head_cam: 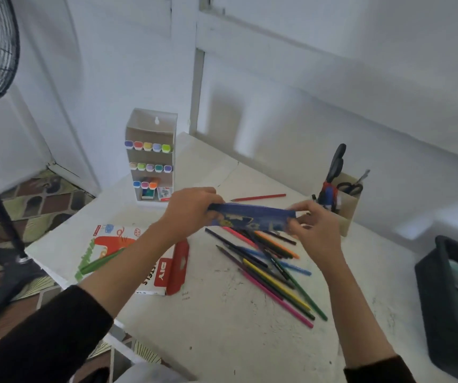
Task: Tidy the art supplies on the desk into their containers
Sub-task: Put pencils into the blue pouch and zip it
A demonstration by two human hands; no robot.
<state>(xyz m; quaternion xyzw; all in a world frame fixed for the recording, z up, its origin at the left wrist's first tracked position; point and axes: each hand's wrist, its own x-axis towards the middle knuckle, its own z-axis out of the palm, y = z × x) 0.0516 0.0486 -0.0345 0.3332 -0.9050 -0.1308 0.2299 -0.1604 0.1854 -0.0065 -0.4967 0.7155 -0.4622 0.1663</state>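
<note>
Both bare forearms reach forward from dark sleeves, the left hand (191, 208) and right hand (312, 223) each gripping one end of a blue pencil box (250, 214).

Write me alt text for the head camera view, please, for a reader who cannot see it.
A person's left hand and right hand hold a flat blue case by its ends above loose coloured pencils on a white desk. Behind stand a marker rack and a cardboard holder with scissors; a pastels box lies at left.

Blue pencil box (251, 214) held above scattered coloured pencils (272, 269).
</note>
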